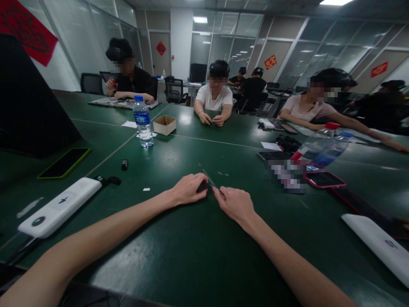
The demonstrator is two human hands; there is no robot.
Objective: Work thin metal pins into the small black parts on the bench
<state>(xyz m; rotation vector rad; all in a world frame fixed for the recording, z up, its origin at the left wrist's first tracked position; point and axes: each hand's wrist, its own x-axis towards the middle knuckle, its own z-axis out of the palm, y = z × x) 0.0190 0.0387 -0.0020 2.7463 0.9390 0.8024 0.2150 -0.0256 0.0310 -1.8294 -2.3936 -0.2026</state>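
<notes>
My left hand (191, 189) is closed around a small black object (202, 186), low over the green table (179, 247). Just to its right, my right hand (235, 204) has its thumb and finger pinched together. A thin, pale sliver (210, 186) shows at those fingertips and reaches toward the black object; its kind is too small to make out. Both hands nearly meet, knuckles up. Beyond them lies a narrow clear strip (209, 176) on the tabletop.
A white power bank (60, 207) and a green-edged phone (64, 163) lie left. Farther off stand a water bottle (143, 123) and a small open box (164, 126). Tilted bottles (332, 149) and a pink-edged phone (326, 179) are right. Several people sit around.
</notes>
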